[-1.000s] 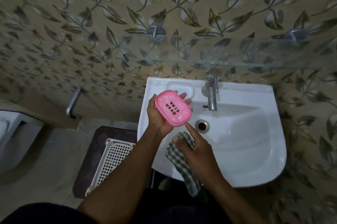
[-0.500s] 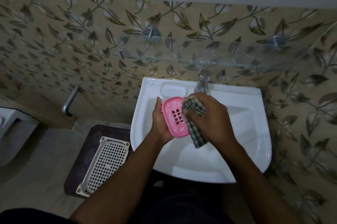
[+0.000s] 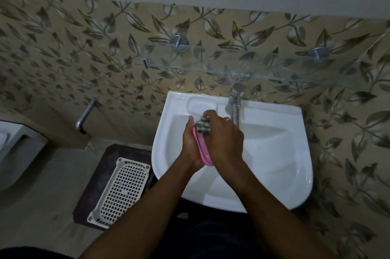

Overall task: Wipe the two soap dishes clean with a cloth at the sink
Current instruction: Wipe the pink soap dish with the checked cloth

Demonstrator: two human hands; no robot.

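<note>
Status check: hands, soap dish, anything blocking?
Left hand grips pink plastic soap dish edge-on over white basin. Right hand presses checked cloth against it. Chrome tap close beside right hand; second dish unseen.

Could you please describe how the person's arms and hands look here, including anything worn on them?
Both forearms are bare, with no sleeves, gloves or watch in view. The right hand wears a thin, pale ring on one finger. The left hand shows no jewellery that I can make out. The dim light hides finer detail.
</note>
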